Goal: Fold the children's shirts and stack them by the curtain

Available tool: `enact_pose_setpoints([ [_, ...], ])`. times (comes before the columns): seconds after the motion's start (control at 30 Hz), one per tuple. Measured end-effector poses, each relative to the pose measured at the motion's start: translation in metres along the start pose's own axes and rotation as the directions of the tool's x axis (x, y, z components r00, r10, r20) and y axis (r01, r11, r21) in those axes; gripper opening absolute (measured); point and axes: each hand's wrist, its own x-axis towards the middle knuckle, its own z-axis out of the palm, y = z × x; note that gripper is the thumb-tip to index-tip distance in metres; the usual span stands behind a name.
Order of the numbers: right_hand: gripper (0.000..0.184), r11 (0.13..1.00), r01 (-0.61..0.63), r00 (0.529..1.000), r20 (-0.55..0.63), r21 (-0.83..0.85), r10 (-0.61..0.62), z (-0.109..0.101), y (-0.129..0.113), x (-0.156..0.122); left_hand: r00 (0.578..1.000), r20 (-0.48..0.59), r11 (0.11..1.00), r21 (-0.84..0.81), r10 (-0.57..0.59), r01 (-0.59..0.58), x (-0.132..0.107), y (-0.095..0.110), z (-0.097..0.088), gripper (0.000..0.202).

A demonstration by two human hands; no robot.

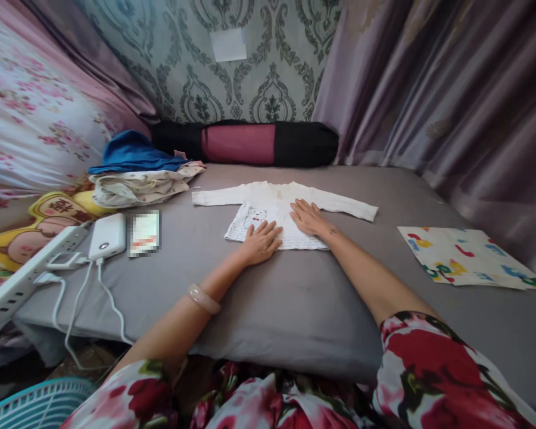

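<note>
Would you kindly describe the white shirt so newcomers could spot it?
Find the black-and-maroon roll on the grey sheet. In front of it lies the white shirt, under the left hand and right hand. Unlike the piled clothes to its left, it lies flat, sleeves outstretched, with an animal drawing.

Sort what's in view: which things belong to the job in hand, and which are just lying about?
In the job:
- White top, spread flat
- Left hand and right hand, resting on it

Lying about:
- Blue cloth, pale cloth
- Power strip
- Patterned sheet
- Black-and-maroon roll
- Teal basket
</note>
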Motion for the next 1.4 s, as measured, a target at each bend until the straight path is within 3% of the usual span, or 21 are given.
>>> enact_pose_setpoints([
  [0.4, 0.056, 0.957, 0.289, 0.955, 0.077, 0.000, -0.288, 0.002, -0.020, -0.054, 0.999, -0.041, 1.000, -0.013, 0.000, 0.000, -0.003, -0.004, 0.004, 0.054],
  [0.7, 0.055, 0.918, 0.394, 0.910, 0.126, 0.034, -0.395, -0.005, -0.045, -0.100, 0.996, -0.087, 0.996, -0.085, 0.033, -0.041, -0.014, -0.013, 0.002, 0.057],
  [0.8, 0.056, 0.905, 0.415, 0.893, 0.150, 0.093, -0.425, -0.014, -0.051, -0.112, 0.986, -0.159, 0.994, -0.080, 0.056, -0.069, -0.021, -0.023, -0.004, 0.053],
  [0.87, 0.052, 0.888, 0.438, 0.875, 0.158, 0.139, -0.457, -0.023, -0.053, -0.110, 0.962, -0.274, 0.999, -0.040, -0.018, 0.007, -0.027, -0.033, -0.010, 0.043],
  [0.97, 0.044, 0.869, 0.463, 0.867, 0.115, 0.174, -0.485, -0.034, -0.060, -0.087, 0.847, -0.460, 0.956, -0.012, -0.265, 0.293, -0.033, -0.051, -0.019, 0.034],
  [1.07, 0.040, 0.898, 0.408, 0.907, 0.037, 0.163, -0.419, -0.030, -0.075, -0.042, 0.735, -0.512, 0.873, -0.064, -0.444, 0.483, -0.035, -0.068, -0.022, 0.032],
  [1.23, 0.034, 0.979, 0.186, 0.982, -0.048, 0.087, -0.183, -0.008, -0.116, 0.038, 0.714, -0.483, 0.850, -0.142, -0.507, 0.507, -0.033, -0.084, -0.014, 0.024],
  [1.4, 0.028, 0.997, 0.022, 0.999, -0.048, 0.079, -0.018, 0.000, -0.146, 0.093, 0.660, -0.522, 0.829, -0.197, -0.540, 0.523, -0.032, -0.084, -0.009, 0.022],
])
